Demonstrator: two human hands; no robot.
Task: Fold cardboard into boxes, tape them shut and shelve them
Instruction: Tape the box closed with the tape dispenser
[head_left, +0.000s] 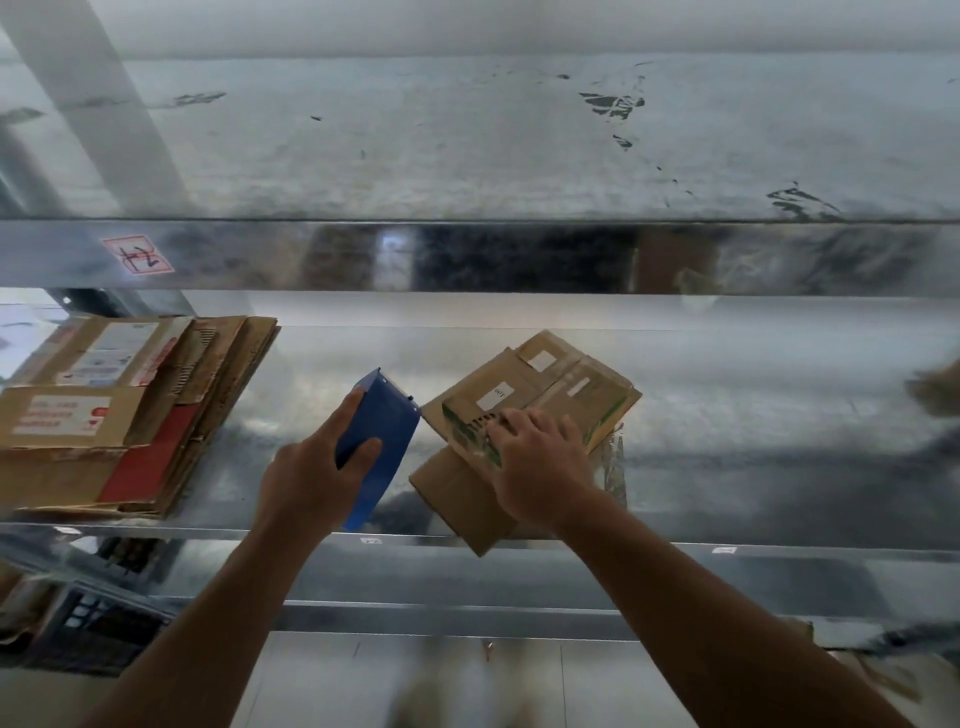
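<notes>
A small brown cardboard box (540, 395) with white labels and green print lies tilted on the metal shelf (753, 467), its flaps partly open. My right hand (540, 467) rests on its near side, fingers curled over the edge of the top flap. Under it a flat flap (457, 499) juts past the shelf's front edge. My left hand (311, 478) grips a blue tape dispenser (382, 441) just left of the box, thumb on its side. Clear tape (615, 457) hangs off the box's right side.
A stack of flattened cardboard (119, 415) with labels and red print lies on the shelf's left part. An upper metal shelf (467, 254) runs across above, with a red-framed sticker (137, 254). Another cardboard piece (937, 389) shows at the right edge.
</notes>
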